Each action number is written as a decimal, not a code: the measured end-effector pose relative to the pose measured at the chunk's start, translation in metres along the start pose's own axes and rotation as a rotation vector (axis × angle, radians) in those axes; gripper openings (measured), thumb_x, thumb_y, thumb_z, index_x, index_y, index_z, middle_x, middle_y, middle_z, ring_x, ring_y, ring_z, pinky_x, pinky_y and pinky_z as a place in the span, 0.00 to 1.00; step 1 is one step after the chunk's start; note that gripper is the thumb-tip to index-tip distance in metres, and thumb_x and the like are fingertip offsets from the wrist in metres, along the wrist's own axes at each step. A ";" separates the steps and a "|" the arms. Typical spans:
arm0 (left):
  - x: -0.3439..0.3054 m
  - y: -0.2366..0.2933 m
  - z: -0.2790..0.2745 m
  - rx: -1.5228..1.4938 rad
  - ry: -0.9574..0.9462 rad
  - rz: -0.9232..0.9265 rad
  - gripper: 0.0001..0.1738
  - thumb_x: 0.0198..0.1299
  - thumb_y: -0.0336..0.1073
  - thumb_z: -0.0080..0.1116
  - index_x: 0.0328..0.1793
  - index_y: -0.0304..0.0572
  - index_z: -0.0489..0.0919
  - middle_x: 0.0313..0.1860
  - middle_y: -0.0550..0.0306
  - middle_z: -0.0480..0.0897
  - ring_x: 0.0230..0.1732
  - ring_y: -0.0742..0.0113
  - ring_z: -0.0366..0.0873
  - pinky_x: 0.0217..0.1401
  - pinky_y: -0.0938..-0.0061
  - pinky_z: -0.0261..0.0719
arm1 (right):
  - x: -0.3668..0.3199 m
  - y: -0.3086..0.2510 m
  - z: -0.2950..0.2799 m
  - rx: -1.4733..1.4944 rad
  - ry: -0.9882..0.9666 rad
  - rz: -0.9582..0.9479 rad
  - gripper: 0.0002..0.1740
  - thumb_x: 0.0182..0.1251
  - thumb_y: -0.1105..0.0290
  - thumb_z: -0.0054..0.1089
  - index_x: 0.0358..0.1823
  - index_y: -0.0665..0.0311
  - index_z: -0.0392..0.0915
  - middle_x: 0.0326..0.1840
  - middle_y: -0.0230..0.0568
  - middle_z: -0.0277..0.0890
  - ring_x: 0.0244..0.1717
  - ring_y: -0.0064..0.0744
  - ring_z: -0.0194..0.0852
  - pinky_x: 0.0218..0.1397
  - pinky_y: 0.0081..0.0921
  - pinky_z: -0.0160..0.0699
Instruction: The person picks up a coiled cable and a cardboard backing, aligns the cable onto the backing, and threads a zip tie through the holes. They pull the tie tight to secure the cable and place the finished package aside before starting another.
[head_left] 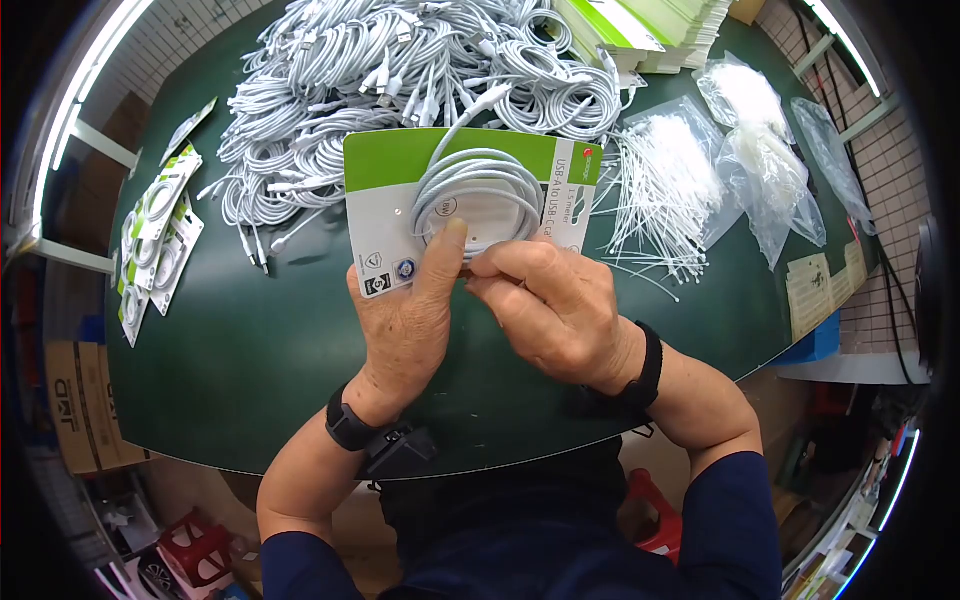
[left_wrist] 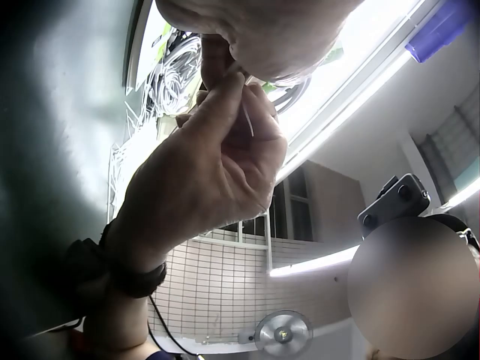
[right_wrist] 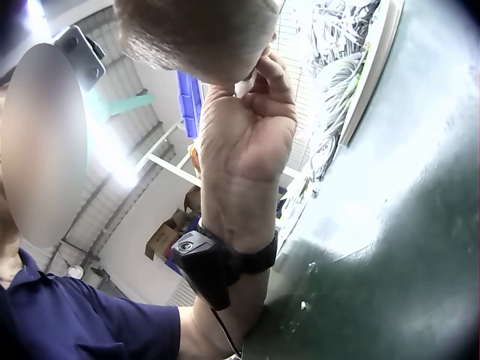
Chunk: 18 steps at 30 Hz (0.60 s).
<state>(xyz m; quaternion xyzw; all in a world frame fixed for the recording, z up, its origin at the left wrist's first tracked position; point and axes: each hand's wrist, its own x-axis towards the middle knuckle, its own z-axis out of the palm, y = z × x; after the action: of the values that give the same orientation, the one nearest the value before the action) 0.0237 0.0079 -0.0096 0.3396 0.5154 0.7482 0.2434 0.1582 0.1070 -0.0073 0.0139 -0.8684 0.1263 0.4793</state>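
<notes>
My left hand (head_left: 405,325) grips a green-and-white packaging card (head_left: 375,170) from its lower edge, thumb on the front. A grey coiled USB cable (head_left: 485,167) lies against the card's face, its plug end rising past the top edge, and the left thumb presses the coil's lower left. At the bottom of the coil, the fingertips of my right hand (head_left: 560,310) are pinched together beside the left thumb. In the left wrist view a thin white cable tie (left_wrist: 249,120) shows between the right hand's fingers; the rest of it is hidden.
A big heap of grey cables (head_left: 330,100) covers the back of the green table (head_left: 250,370). Loose white ties (head_left: 660,190) and plastic bags (head_left: 770,180) lie at the right. Carded cables (head_left: 160,235) lie at the left; stacked cards (head_left: 650,35) stand at the back right.
</notes>
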 end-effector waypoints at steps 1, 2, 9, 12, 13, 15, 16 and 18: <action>0.001 0.001 0.000 -0.004 0.000 -0.006 0.13 0.71 0.29 0.71 0.57 0.30 0.86 0.49 0.58 0.90 0.45 0.75 0.86 0.49 0.74 0.85 | 0.000 -0.001 -0.001 0.004 -0.010 -0.006 0.12 0.52 0.83 0.76 0.39 0.72 0.84 0.44 0.46 0.84 0.34 0.38 0.87 0.32 0.30 0.87; 0.002 0.001 0.000 -0.009 -0.001 -0.010 0.13 0.71 0.29 0.70 0.57 0.30 0.86 0.50 0.58 0.90 0.45 0.75 0.86 0.49 0.74 0.85 | 0.000 -0.001 -0.001 0.007 -0.020 -0.012 0.12 0.52 0.84 0.76 0.38 0.73 0.84 0.45 0.46 0.84 0.34 0.38 0.87 0.32 0.30 0.87; 0.005 -0.003 -0.002 0.104 -0.012 0.077 0.12 0.73 0.29 0.68 0.59 0.30 0.85 0.50 0.56 0.89 0.45 0.72 0.88 0.46 0.75 0.86 | -0.001 -0.001 -0.001 0.064 -0.016 -0.031 0.12 0.53 0.85 0.74 0.39 0.75 0.83 0.45 0.49 0.83 0.35 0.38 0.87 0.32 0.30 0.87; 0.007 0.002 0.000 -0.135 0.030 -0.080 0.13 0.74 0.29 0.67 0.60 0.30 0.84 0.50 0.55 0.89 0.44 0.70 0.89 0.42 0.76 0.87 | -0.001 -0.005 -0.001 0.086 0.006 -0.044 0.13 0.53 0.85 0.74 0.40 0.76 0.83 0.46 0.51 0.83 0.35 0.39 0.87 0.32 0.31 0.87; 0.007 0.003 0.000 -0.151 0.012 -0.097 0.13 0.74 0.29 0.67 0.60 0.30 0.83 0.50 0.54 0.89 0.44 0.69 0.89 0.40 0.75 0.88 | -0.001 -0.007 0.000 0.118 0.001 -0.063 0.13 0.53 0.85 0.74 0.41 0.76 0.83 0.46 0.52 0.83 0.35 0.40 0.88 0.33 0.31 0.88; 0.008 0.003 -0.002 -0.182 -0.027 -0.133 0.14 0.74 0.29 0.66 0.61 0.30 0.82 0.50 0.53 0.89 0.43 0.69 0.90 0.35 0.75 0.90 | -0.001 -0.009 0.000 0.182 -0.007 -0.099 0.13 0.54 0.84 0.74 0.41 0.76 0.83 0.48 0.53 0.84 0.36 0.41 0.88 0.34 0.32 0.89; 0.008 0.004 -0.002 -0.182 -0.028 -0.133 0.14 0.74 0.29 0.66 0.61 0.30 0.82 0.50 0.53 0.89 0.43 0.69 0.90 0.35 0.75 0.90 | -0.001 -0.009 0.000 0.182 -0.006 -0.099 0.13 0.54 0.84 0.74 0.41 0.76 0.83 0.48 0.53 0.84 0.36 0.41 0.88 0.34 0.32 0.89; 0.008 0.004 -0.001 -0.188 -0.026 -0.139 0.14 0.74 0.28 0.66 0.62 0.29 0.82 0.51 0.52 0.89 0.42 0.68 0.90 0.34 0.73 0.91 | -0.002 -0.008 0.002 0.241 -0.007 -0.127 0.14 0.54 0.84 0.74 0.42 0.76 0.83 0.49 0.54 0.84 0.36 0.41 0.88 0.36 0.33 0.89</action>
<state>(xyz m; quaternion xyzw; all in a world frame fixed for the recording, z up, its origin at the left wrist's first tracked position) 0.0179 0.0111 -0.0037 0.2883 0.4623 0.7700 0.3321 0.1590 0.0985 -0.0083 0.1269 -0.8460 0.1991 0.4781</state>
